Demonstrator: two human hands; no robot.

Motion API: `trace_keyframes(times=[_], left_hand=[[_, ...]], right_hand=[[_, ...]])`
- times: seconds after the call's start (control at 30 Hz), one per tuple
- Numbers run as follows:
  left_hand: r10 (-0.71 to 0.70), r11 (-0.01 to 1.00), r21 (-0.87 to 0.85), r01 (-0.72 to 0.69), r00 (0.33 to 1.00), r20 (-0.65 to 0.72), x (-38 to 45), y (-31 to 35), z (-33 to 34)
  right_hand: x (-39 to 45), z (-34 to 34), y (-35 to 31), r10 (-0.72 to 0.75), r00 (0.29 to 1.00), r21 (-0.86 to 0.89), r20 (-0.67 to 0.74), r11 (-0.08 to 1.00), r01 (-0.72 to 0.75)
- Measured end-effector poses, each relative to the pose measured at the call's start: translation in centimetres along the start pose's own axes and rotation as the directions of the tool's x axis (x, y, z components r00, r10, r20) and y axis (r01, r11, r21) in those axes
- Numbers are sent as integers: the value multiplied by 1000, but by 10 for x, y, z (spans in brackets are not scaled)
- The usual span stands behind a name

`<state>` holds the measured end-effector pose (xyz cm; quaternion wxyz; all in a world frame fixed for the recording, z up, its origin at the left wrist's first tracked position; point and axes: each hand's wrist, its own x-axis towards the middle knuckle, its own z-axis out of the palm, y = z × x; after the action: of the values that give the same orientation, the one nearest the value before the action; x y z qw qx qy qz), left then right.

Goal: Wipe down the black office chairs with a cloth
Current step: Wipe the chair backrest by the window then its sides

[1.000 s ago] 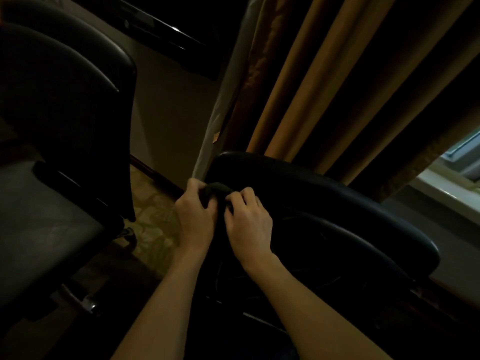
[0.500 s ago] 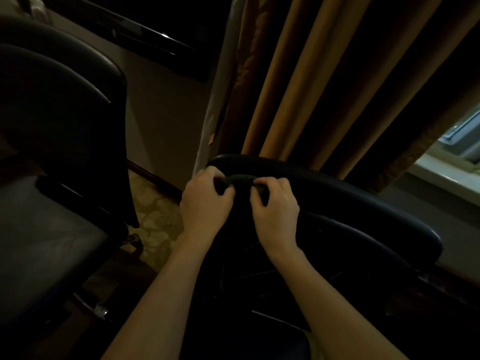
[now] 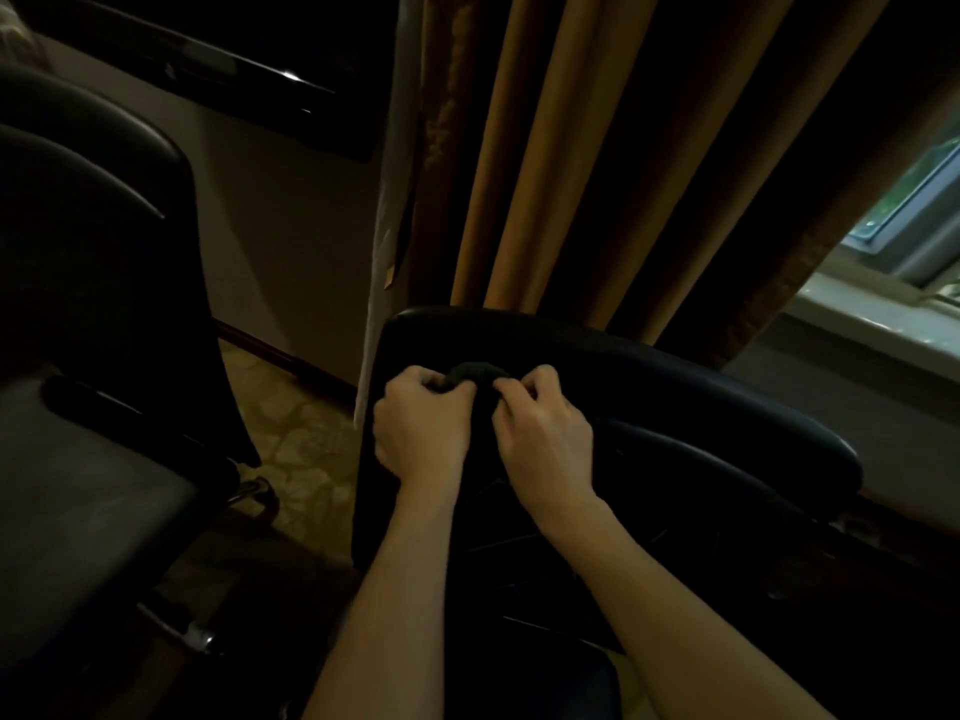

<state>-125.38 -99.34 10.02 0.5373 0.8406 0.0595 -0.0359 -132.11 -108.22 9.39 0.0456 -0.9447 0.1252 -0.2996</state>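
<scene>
Cloth (image 3: 475, 375), dark and bunched, sits on the backrest top of the black office chair (image 3: 675, 387) at centre frame, pinched between both hands. From the cloth, the left hand (image 3: 423, 428) lies at about 8 o'clock and the right hand (image 3: 540, 439) at about 4 o'clock, fingers of each curled into the fabric. A second black chair (image 3: 88, 262) stands at 9 o'clock. Tan curtains (image 3: 597, 148) hang at 12 o'clock, and a window sill (image 3: 872, 314) shows at 3 o'clock.
</scene>
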Motion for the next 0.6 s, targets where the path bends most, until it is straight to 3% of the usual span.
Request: trace_keyframes(times=[0.13,0.27,0.4,0.6], left_hand=[[-9,1000,12,9,999,49,-25,15,21],[-17,1000,17,17,1000,10,-17,9,11],[-34,998,-47,29,993,-111,3,-4,-5],[-253,941,-275,196,949,-190,-6,3,9]], right_hand=[[-16,-14,28,101,994,-15,-45,995,-102],[-9,-13,12,45,999,-27,-3,999,-45],[3,-3,-14,-18,996,3,88,1000,18],[10,-4,-12,-56,987,14,151,998,54]])
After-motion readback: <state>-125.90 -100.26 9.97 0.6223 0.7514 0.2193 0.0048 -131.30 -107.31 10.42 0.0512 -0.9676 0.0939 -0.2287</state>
